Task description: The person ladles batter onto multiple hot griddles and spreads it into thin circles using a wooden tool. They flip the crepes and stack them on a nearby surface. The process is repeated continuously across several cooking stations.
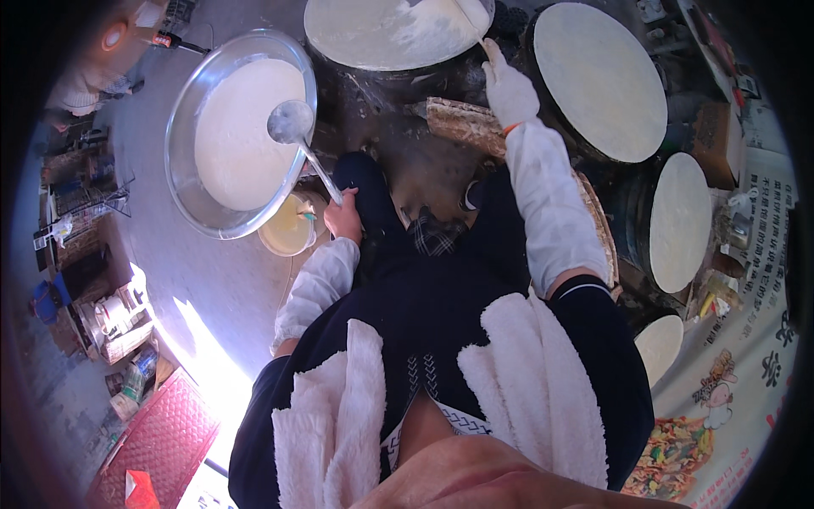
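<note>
My left hand point(344, 217) is bare and grips the handle of a metal ladle point(291, 121). The ladle's bowl is over the right side of a large metal basin point(238, 224) holding pale batter point(245, 140). In a white glove, my right hand point(509, 86) holds a thin stick-like spreader point(469, 22) over a round griddle at the top. On that griddle lies a pale batter layer point(362, 35), with a whiter, uneven patch near the spreader. White sleeve covers are on both forearms.
Round griddles bearing pale sheets point(601, 83) curve down the right side. Split wood point(464, 124) lies below my right hand. A tub of yellowish liquid point(280, 226) stands beside the basin. A cardboard box point(715, 143) is at the right; a red quilted mat point(159, 439) lies lower left.
</note>
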Action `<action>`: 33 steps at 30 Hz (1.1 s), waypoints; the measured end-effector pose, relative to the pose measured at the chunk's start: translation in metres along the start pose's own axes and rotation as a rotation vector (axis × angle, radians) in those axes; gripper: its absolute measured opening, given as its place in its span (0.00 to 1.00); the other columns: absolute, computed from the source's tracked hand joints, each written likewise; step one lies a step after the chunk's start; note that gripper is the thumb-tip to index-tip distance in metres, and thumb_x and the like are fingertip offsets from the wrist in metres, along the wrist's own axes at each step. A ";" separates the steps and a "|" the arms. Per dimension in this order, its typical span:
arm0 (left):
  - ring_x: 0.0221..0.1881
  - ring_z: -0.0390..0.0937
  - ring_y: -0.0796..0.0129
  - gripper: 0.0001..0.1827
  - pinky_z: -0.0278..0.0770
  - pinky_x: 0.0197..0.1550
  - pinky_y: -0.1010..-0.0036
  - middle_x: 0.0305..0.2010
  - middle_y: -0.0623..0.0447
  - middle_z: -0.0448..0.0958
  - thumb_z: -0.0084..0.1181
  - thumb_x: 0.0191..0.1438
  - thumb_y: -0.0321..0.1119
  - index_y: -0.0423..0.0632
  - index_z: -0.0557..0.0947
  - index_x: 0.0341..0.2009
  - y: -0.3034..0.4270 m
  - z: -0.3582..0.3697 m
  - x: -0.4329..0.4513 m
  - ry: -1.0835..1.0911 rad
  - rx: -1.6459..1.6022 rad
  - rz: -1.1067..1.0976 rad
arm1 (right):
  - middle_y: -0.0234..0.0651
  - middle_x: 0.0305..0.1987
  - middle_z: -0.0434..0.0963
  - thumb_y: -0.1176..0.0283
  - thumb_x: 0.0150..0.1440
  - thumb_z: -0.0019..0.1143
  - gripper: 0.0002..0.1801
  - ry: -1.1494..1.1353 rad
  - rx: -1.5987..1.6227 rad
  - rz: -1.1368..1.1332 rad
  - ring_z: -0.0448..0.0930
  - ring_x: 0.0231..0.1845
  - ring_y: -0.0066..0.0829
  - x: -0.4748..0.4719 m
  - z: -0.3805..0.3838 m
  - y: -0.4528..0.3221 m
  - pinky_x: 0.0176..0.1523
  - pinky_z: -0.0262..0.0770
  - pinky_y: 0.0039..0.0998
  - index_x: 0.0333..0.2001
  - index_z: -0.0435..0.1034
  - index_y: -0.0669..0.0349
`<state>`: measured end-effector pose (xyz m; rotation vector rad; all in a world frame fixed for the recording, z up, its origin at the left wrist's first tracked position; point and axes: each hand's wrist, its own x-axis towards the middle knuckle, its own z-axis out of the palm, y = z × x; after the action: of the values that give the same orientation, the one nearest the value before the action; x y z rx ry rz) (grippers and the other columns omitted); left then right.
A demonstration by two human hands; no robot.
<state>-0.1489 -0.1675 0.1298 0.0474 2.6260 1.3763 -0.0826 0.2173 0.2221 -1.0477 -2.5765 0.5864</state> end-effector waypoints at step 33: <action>0.16 0.62 0.79 0.20 0.62 0.18 0.83 0.31 0.56 0.72 0.42 0.68 0.35 0.37 0.68 0.60 0.225 -0.089 0.008 -0.738 -0.710 -0.307 | 0.46 0.43 0.81 0.63 0.62 0.50 0.25 0.059 0.615 0.164 0.81 0.41 0.45 0.010 0.063 -0.027 0.47 0.76 0.39 0.62 0.68 0.56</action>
<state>-0.1842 -0.1102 0.3618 0.0432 1.4134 1.6696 -0.1315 0.1907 0.1810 -1.0262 -2.0458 1.2610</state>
